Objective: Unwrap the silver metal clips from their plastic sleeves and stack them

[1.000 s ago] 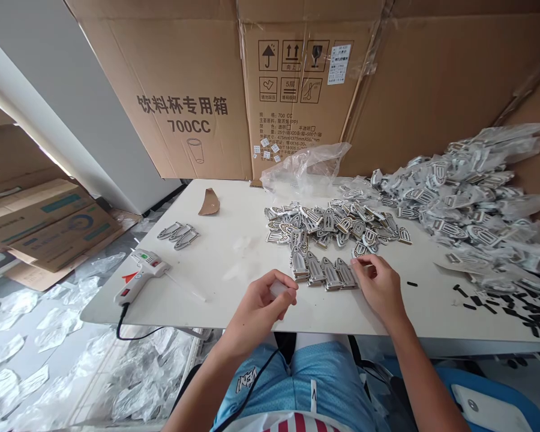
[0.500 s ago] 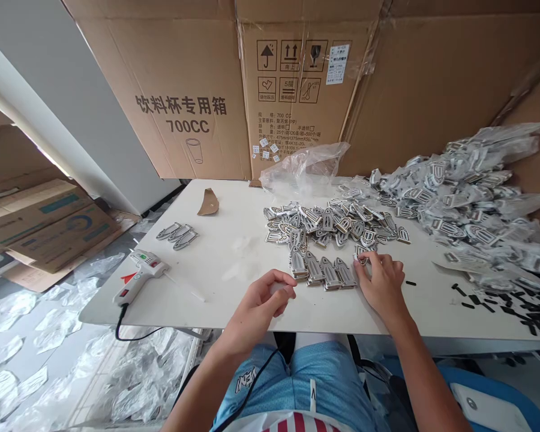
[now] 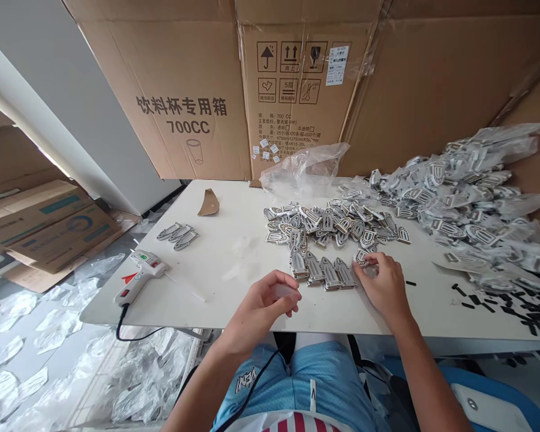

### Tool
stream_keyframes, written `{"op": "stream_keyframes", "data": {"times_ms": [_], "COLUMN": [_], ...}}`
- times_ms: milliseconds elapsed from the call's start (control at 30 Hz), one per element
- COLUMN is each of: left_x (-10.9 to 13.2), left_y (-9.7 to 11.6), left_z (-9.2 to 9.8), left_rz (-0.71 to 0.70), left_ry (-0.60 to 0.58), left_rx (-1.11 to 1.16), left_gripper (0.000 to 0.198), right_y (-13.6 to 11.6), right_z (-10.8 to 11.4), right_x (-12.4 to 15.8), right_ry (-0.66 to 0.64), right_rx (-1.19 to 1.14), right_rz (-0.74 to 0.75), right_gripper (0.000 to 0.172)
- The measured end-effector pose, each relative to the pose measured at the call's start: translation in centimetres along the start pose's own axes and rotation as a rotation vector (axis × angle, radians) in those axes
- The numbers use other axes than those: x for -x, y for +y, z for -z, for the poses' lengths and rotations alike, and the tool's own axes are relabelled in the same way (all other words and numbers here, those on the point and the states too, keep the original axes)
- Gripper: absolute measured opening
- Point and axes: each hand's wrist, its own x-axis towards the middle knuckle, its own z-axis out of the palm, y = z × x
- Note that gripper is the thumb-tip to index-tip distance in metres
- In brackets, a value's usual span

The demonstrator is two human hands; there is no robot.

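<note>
Several stacks of pointed metal pieces stand in a row near the table's front. Behind them is a loose heap of similar silver and gold pieces. My right hand is closed at the right end of the row, thumb and fingertips on a small patterned metal piece. To the left of the stacks, my left hand is raised over the table's front edge with curled fingers. Something pale and translucent shows inside them, too unclear to name.
A glue gun lies on the white table at left, near some metal pieces and a cardboard scrap. Bagged pieces and black strips cover the right side. Cardboard walls the back.
My left hand has shifted slightly to the right. The fingers of my right hand have moved a little, and more of the patterned piece shows beside them.
</note>
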Motion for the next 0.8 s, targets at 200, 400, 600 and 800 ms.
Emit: {"op": "stream_keyframes", "data": {"times_ms": [200, 400, 600, 800], "left_x": [-0.2, -0.1, 0.1, 0.0], "left_y": [-0.2, -0.3, -0.1, -0.6], "left_z": [0.2, 0.2, -0.1, -0.1], "left_rz": [0.007, -0.002, 0.016, 0.024], "left_ry": [0.004, 0.045, 0.045, -0.002], "left_rx": [0.059, 0.089, 0.067, 0.029], "left_gripper": [0.032, 0.035, 0.041, 0.043], "right_y": [-2.2, -5.2, -8.9, -11.3], "right_z": [1.5, 4.3, 6.5, 5.9], "right_x": [-0.2, -0.4, 0.4, 1.9], "right_ry": [0.029, -0.05, -0.129, -0.341], "right_rx": [-0.412, -1.067, -1.396, -1.477], "right_rz": [-0.315, -0.559, -0.669, -0.733], "right_gripper": [0.046, 0.046, 0.033, 0.035]}}
